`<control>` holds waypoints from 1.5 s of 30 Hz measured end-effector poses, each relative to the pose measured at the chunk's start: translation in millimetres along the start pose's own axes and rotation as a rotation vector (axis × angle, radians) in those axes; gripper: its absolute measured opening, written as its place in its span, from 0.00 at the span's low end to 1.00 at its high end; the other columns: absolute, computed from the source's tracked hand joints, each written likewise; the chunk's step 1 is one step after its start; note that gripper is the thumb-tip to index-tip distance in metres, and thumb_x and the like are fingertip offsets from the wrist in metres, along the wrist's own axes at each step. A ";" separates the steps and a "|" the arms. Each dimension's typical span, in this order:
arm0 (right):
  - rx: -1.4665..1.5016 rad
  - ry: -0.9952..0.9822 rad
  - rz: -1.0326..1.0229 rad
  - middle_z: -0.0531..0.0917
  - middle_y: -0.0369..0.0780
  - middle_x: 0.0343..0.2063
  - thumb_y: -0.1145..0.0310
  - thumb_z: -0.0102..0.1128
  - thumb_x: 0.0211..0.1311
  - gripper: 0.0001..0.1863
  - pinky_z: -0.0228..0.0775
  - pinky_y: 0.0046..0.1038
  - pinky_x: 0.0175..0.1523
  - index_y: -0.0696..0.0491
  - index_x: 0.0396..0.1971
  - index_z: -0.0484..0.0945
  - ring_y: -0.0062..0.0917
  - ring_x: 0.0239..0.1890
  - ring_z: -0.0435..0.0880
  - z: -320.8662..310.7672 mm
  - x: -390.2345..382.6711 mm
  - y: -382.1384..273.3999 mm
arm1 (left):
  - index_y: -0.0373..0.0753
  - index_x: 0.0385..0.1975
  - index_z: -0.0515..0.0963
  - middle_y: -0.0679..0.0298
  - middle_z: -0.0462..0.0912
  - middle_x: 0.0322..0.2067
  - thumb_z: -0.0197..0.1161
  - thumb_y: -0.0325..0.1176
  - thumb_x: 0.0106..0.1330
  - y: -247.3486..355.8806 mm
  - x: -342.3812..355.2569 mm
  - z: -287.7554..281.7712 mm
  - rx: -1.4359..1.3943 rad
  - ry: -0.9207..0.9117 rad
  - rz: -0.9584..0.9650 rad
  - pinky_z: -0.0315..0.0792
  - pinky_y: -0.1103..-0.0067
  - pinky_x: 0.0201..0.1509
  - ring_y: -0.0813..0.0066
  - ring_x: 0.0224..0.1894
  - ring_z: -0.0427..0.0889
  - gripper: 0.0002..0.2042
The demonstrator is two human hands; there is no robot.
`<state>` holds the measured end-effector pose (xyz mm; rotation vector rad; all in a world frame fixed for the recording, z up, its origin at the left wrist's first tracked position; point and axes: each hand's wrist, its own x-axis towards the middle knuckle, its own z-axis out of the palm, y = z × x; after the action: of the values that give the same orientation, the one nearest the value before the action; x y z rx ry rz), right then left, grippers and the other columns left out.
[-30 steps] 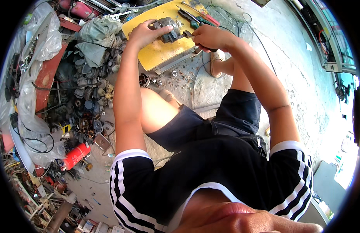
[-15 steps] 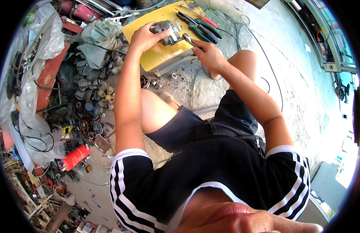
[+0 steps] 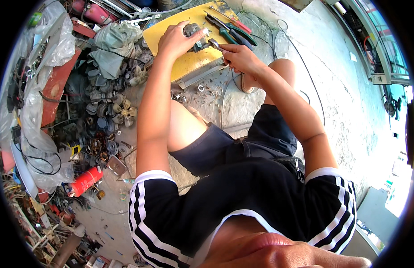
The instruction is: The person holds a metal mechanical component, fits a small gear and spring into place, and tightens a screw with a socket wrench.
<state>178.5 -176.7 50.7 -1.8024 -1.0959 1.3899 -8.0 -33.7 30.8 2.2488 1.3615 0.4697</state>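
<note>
My left hand (image 3: 176,41) is closed round a small grey metal motor (image 3: 192,29), its thumb laid across the top. The motor rests on a yellow board (image 3: 155,32) and is partly hidden by my fingers. In my closed right hand (image 3: 242,59) is a ratchet wrench (image 3: 214,43) with a shiny rounded head. The head meets the side of the motor facing my right hand; the exact contact is too small to make out. Beyond it lie pliers with green and black handles (image 3: 229,35) and a red-handled screwdriver (image 3: 240,25).
Motor parts and a metal fan (image 3: 125,111) are heaped left of my legs, near a red cylinder (image 3: 86,181). Clear plastic sheeting (image 3: 35,152) hangs at far left. A black cable (image 3: 305,64) crosses the concrete floor on the right. Metal shelving (image 3: 379,58) stands at far right.
My left hand has shifted slightly right and up, turning the motor in its hold. My right hand has moved slightly, its fingers now differently placed on the wrench handle.
</note>
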 end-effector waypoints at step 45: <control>-0.284 0.343 -0.403 0.81 0.58 0.31 0.68 0.50 0.64 0.19 0.74 0.39 0.44 0.55 0.53 0.78 0.52 0.36 0.83 45.3 10.5 10.4 | 0.49 0.45 0.85 0.53 0.87 0.38 0.58 0.59 0.51 6.2 22.7 8.2 -0.073 0.220 -0.256 0.74 0.69 0.54 0.55 0.46 0.84 0.27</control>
<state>138.5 -173.3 24.9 -1.7937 -1.4182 0.6887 10.9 -17.7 28.5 1.9733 1.6866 0.6785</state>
